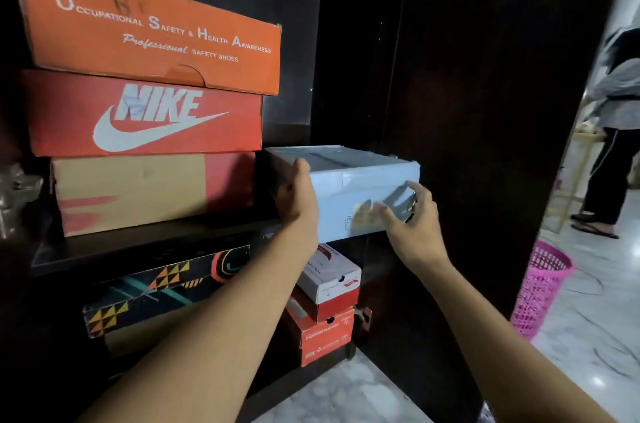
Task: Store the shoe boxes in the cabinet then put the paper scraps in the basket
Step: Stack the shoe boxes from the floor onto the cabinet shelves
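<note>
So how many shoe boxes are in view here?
8. Top: orange box, Nike box, tan box stacked; pale blue box held beside. Below: patterned box over plain box; white box on red box. Others may hide.

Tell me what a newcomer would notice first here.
The orange safety-shoe box tops the red Nike box, upper left. Beside them, the left hand grips a pale blue box at the shelf; the right hand touches its front. A pink basket stands on the floor, far right.

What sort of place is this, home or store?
Likely a home: a dark cabinet stacked with mixed-brand shoe boxes, and a pink basket on a marble-look floor.
</note>
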Demonstrator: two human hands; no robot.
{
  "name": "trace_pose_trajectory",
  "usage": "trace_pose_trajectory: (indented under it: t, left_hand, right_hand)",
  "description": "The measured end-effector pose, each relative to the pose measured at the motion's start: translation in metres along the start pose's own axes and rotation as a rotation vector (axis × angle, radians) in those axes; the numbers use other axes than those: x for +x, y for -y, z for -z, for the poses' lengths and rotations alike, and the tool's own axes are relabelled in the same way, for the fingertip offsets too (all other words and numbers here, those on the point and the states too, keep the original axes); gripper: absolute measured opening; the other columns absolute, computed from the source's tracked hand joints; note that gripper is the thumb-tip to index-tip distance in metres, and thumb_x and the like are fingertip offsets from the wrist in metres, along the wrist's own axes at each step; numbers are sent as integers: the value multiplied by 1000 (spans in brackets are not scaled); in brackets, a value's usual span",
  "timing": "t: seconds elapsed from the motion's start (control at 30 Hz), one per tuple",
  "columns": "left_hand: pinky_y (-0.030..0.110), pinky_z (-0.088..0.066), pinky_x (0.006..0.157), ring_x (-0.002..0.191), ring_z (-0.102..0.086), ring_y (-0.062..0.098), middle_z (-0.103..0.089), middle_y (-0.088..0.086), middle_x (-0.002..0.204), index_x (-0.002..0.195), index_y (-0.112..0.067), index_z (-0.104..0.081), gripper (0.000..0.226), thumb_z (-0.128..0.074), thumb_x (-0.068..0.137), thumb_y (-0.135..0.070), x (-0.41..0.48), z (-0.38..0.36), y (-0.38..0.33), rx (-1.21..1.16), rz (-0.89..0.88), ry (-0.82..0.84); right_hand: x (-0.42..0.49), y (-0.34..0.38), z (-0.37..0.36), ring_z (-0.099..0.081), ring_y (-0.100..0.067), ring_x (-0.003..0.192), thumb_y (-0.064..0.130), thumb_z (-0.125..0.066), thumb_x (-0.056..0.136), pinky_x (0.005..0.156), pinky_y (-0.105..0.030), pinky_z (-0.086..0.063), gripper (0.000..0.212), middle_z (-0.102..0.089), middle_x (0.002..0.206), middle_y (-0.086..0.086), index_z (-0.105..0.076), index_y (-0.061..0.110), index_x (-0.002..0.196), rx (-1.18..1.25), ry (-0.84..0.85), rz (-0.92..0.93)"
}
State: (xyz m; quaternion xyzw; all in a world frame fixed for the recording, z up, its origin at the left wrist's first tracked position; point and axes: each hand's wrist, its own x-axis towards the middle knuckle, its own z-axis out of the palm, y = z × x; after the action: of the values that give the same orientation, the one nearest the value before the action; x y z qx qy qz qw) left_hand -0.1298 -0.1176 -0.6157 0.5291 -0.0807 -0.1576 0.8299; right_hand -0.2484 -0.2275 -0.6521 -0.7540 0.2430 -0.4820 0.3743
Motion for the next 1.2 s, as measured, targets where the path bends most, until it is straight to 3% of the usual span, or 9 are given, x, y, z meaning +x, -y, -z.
trace_pose_trajectory:
  t: [0.13,0.2,0.3,0.4,0.57,0.73,0.9,1.07,1.2]
  left_hand:
    - [49,-54,90,97,-67,32,-69,9,111,115,-19,-65,89,-54,46,-75,48,-6,16,63,48,78]
    - [43,-53,90,104,-65,28,-65,5,123,128,-27,-57,90,-55,52,-75,55,-5,18,122,-8,114]
    - [30,-40,99,125,-50,13,-49,-9,141,147,-38,-36,69,-62,85,-56,57,0,26,215,-236,185]
    - [24,-36,105,130,-46,7,-48,-11,142,144,-37,-43,65,-71,85,-42,77,3,35,282,-334,213]
    - [38,-42,109,127,-51,13,-53,0,141,139,-34,-50,58,-72,85,-38,126,-13,29,392,-321,152]
    - [43,-49,102,122,-57,19,-58,1,136,136,-35,-54,53,-71,86,-38,153,-20,27,432,-351,82]
    - [43,-50,102,119,-58,17,-60,-3,133,135,-40,-55,55,-73,83,-41,163,-16,28,458,-337,134]
    - [22,-39,104,130,-51,15,-52,0,144,145,-31,-44,59,-66,90,-37,156,-21,33,481,-361,90]
    - [31,-39,109,131,-50,25,-48,10,147,150,-22,-37,57,-56,96,-29,126,-35,46,422,-354,-13]
  right_hand:
    - [18,-24,-22,-45,-19,132,51,-72,78,105,-35,-46,88,-38,149,-2,-28,26,150,29,93,-17]
    - [29,-34,-27,-41,-24,137,58,-69,74,111,-40,-41,97,-33,154,-4,-23,28,153,22,163,-42]
    - [44,-49,-37,-33,-20,140,47,-70,83,110,-30,-35,89,-24,156,0,-23,26,154,12,200,-41]
    - [60,-61,-52,-29,-19,136,47,-72,82,113,-35,-37,86,-18,147,3,-26,26,151,-89,136,1]
    - [100,-62,-79,-39,-26,131,34,-73,84,110,-39,-42,77,-21,140,-2,-29,25,147,-129,246,-15]
    - [124,-61,-101,-34,-28,140,33,-65,90,115,-39,-34,85,-12,157,-2,-13,20,155,-229,437,-51]
    - [122,-65,-110,-37,-29,138,25,-64,90,109,-31,-36,80,-8,158,-3,-17,16,154,-214,413,-16]
    - [107,-65,-90,-36,-20,141,24,-61,92,112,-29,-31,69,-35,154,-1,-27,24,153,-216,438,-31]
    - [77,-67,-55,-35,-18,141,32,-60,95,112,-29,-29,60,-39,153,-1,-36,25,149,-240,357,-50]
